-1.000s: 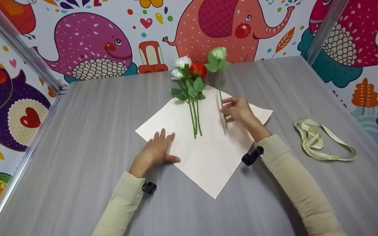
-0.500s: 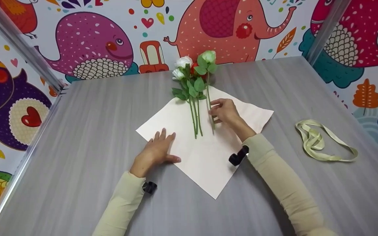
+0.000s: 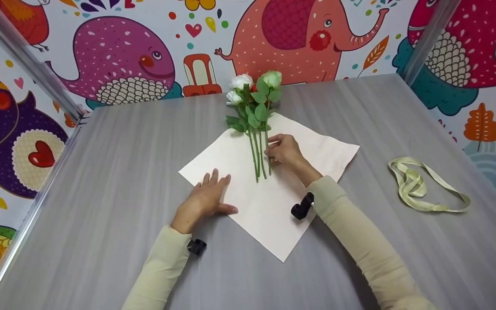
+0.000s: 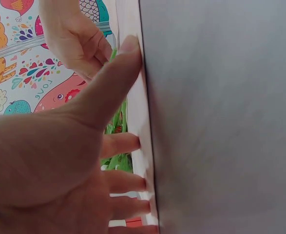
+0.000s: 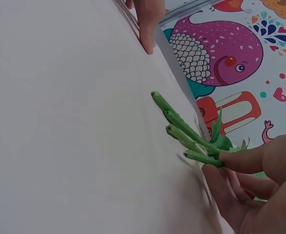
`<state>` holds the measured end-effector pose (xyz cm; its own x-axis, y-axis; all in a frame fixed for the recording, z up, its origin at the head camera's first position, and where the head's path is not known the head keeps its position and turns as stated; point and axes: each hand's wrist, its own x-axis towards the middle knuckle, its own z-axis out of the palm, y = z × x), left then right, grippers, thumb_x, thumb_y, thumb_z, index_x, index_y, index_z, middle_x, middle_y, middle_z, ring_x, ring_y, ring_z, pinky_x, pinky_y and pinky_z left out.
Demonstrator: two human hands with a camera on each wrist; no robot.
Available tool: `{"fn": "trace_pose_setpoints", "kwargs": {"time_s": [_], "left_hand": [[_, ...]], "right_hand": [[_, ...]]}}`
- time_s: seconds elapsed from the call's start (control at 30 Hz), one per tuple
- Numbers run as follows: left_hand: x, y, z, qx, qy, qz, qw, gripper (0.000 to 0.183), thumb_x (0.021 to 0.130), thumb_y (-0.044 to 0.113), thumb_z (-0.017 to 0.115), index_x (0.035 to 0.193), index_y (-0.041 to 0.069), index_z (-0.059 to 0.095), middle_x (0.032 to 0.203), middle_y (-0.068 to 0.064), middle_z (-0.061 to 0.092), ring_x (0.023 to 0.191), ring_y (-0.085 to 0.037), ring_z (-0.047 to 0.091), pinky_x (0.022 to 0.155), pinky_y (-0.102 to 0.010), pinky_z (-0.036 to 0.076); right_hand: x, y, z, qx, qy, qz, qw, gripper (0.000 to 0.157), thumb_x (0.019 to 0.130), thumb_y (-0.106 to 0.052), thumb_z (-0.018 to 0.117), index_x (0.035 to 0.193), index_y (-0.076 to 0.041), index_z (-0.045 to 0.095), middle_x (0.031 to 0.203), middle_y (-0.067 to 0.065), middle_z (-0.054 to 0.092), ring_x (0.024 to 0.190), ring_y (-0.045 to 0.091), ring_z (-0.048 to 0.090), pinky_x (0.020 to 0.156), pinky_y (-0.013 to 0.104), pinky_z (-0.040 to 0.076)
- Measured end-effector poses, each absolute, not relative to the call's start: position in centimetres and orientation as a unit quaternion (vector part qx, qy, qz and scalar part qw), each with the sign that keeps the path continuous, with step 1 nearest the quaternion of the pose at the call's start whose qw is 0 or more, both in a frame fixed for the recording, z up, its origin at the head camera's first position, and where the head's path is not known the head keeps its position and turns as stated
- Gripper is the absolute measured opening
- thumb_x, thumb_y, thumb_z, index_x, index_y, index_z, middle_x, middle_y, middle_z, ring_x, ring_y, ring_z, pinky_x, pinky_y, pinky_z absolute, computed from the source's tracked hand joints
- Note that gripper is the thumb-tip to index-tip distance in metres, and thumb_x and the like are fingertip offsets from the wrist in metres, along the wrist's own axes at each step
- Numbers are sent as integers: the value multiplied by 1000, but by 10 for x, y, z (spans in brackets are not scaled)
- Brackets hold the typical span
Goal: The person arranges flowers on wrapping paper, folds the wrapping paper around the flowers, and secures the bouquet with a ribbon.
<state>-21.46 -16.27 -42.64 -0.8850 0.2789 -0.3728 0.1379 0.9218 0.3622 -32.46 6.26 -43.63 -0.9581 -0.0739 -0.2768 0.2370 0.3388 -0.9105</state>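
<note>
Right hand (image 3: 289,150) pinches green rose's stem (image 5: 201,158), best hold (likely light, stiffish); contact with other stems (image 5: 181,136) unclear. Left hand (image 3: 205,198) is spread on paper (image 3: 274,219).

A green rose (image 3: 273,79) (held) is beside white and red roses (image 3: 241,80), stems (image 5: 181,124) over paper (image 3: 280,224).

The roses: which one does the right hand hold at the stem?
The pale green rose, rightmost in the head view. The right hand pinches its stem; the white roses and the mostly hidden red rose have stems further left.
</note>
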Motion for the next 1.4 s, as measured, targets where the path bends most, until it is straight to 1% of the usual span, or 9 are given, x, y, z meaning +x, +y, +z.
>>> {"fn": "trace_pose_setpoints", "kwargs": {"time_s": [0.27,0.5,0.87,1.13,1.2,1.27,1.3,1.37,1.4], "left_hand": [[-215,-163,-426,110,958,161,212,94,86,38,78,158,6,27,166,-29,8,154,-49,8,123,-62,15],[-214,-164,-426,112,956,167,213,94,87,38,77,158,6,26,166,-30,6,154,-49,6,123,-63,13],[-214,-164,-428,110,957,164,215,94,87,38,77,159,6,25,166,-29,5,154,-49,6,123,-62,13],[-215,-164,-427,113,955,170,214,94,87,39,77,159,7,25,166,-29,5,154,-49,5,123,-63,14],[-215,-164,-427,113,955,171,215,94,87,39,77,159,6,25,166,-29,5,154,-49,5,123,-63,14],[-215,-164,-427,113,955,171,216,94,87,39,77,159,6,25,166,-29,5,154,-49,5,123,-63,14],[-214,-164,-427,113,955,170,216,94,87,39,77,159,6,25,166,-29,5,154,-49,5,123,-63,14],[-214,-164,-427,113,955,169,216,94,87,39,77,159,6,25,166,-29,5,154,-49,5,123,-63,14],[-214,-164,-427,113,955,169,215,94,87,39,77,159,6,25,166,-29,5,154,-49,5,123,-63,14]], "right_hand": [[-326,61,-440,38,813,-564,140,57,87,4,69,141,-1,53,106,6,55,77,11,55,60,23,56],[-322,69,-441,35,817,-553,158,67,87,2,70,149,0,44,124,14,54,89,15,58,65,21,57],[-323,69,-443,14,833,-532,149,66,88,-5,73,149,-2,45,117,9,54,87,13,61,60,20,55],[-325,62,-440,-22,868,-474,148,64,90,-8,72,149,-8,48,132,16,60,83,14,54,57,17,47],[-325,60,-439,-36,873,-464,145,50,90,-7,71,139,-7,59,119,13,62,77,12,52,56,17,44],[-325,59,-439,-53,878,-454,139,17,91,-5,68,108,-4,71,98,9,58,69,12,46,54,18,39],[-325,58,-439,-61,881,-450,133,3,91,-4,68,89,-5,67,91,7,53,67,12,43,54,19,36],[-324,58,-440,-75,886,-443,115,33,90,-4,69,68,-9,46,93,11,62,67,15,39,55,23,33],[-324,58,-440,-80,889,-438,106,41,90,-4,69,66,-12,37,100,16,67,70,17,46,58,24,34]]}}
